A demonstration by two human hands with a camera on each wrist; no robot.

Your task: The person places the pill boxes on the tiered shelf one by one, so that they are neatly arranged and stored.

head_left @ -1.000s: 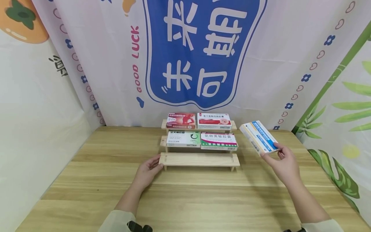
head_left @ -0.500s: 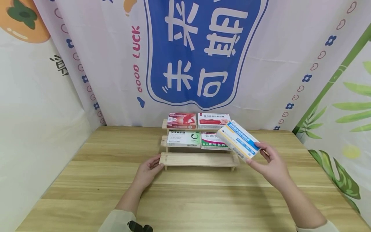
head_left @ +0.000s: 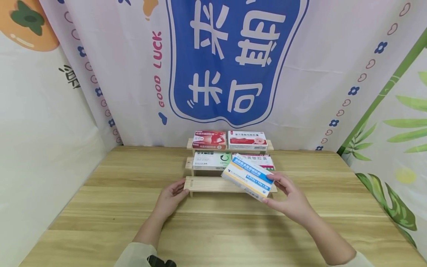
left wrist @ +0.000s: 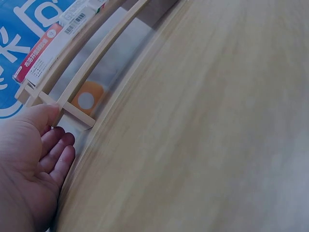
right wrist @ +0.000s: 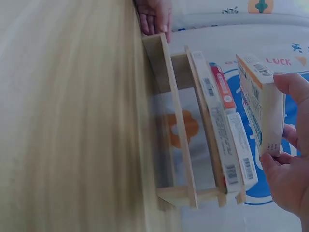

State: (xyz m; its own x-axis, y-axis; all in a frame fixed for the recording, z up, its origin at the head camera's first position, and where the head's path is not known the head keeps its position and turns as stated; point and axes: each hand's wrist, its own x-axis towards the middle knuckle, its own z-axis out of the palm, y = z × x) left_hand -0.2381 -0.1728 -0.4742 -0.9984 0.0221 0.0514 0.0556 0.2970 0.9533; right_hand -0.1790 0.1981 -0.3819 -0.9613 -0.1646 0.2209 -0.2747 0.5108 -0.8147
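Note:
A three-tier wooden rack (head_left: 203,184) stands on the table. My left hand (head_left: 171,198) grips the left end of its lowest tier; in the left wrist view the thumb (left wrist: 46,113) lies against the wood, other fingers bent below. My right hand (head_left: 290,200) pinches a blue-and-white medicine box (head_left: 248,176) by its right end, tilted above the lowest tier. It overlaps the magenta-and-green medicine box (head_left: 267,162) on the middle tier. Beside that lies a white-and-green medicine box (head_left: 210,159). The top tier bears a red medicine box (head_left: 209,139) and a white-and-red one (head_left: 247,139).
The wood-grain table (head_left: 213,230) stretches in front of the rack and to both sides. Directly behind stands a printed cloth backdrop (head_left: 133,111), with more cloth at left and right.
My right hand has carried the blue-and-white medicine box leftward and down, from right of the rack to over its lowest tier. My left hand has stayed at the rack's left end.

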